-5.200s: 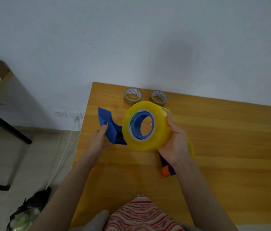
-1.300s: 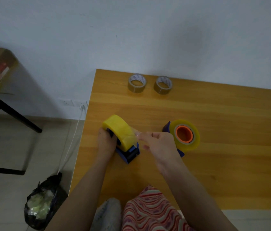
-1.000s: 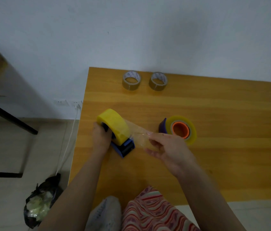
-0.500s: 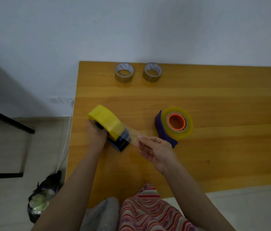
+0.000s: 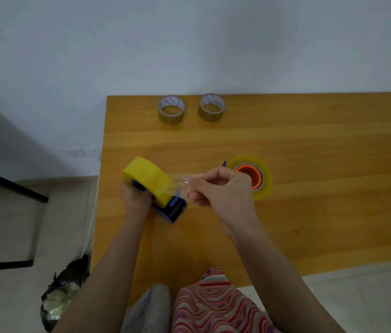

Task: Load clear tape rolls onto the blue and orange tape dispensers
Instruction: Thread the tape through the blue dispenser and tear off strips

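tape strip (image 5: 177,181) pinched by right hand (image 5: 223,191); left hand (image 5: 134,200) grips blue dispenser (image 5: 174,210).

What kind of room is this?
Probably a plain room at home or a small workroom: a wooden table against a bare wall, a wall socket, and a black bag on the tiled floor.

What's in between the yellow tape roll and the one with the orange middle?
The right hand, pinching a clear strip pulled from the yellow roll, seen in the head view.
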The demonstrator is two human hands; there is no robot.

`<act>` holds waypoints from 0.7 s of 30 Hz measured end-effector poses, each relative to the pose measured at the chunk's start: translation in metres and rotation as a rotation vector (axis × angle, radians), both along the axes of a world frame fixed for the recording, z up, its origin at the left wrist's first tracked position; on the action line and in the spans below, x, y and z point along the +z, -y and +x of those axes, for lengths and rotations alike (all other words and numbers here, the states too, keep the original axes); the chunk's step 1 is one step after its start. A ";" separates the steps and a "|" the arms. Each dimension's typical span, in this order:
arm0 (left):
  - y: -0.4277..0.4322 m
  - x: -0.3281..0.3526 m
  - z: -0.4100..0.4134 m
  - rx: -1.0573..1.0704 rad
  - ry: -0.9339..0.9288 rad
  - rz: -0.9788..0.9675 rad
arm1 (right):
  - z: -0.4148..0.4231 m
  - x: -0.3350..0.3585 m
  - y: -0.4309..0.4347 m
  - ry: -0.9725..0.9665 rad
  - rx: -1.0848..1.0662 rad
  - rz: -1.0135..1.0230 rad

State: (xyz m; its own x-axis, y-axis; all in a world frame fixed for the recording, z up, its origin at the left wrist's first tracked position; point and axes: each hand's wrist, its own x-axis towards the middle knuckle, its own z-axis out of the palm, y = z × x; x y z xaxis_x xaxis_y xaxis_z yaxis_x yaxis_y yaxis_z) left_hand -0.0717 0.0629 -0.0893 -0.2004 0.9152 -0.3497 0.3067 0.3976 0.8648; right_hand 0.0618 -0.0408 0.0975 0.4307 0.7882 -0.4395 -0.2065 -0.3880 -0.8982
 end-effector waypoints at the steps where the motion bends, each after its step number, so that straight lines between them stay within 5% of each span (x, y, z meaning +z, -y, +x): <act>1: 0.001 -0.001 -0.001 -0.023 0.012 0.014 | -0.002 0.003 0.001 0.017 0.011 0.009; 11: -0.004 -0.010 -0.005 -0.037 0.039 0.005 | -0.013 0.042 -0.002 0.166 0.078 0.155; 21: -0.006 0.002 -0.005 -0.015 -0.045 -0.025 | 0.036 0.003 0.019 -0.148 -0.128 -0.093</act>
